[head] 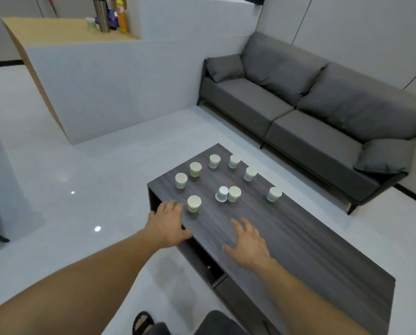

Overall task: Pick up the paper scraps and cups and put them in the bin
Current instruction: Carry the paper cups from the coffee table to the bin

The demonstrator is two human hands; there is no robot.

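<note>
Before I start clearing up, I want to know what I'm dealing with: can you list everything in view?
pale cups: eight, cream-green, upright, spread over the table's far end
white cup: one, white, apparently upside down, beside a pale cup
coffee table: one, dark wood grain, centre
sofa: one, grey, behind the table
counter: one, white with wood top, far left
bottles: several, mixed colours, on the counter
foot: one, dark sandal, bottom edge
left hand: one, open, by the nearest pale cup
right hand: one, open, over the table
</note>
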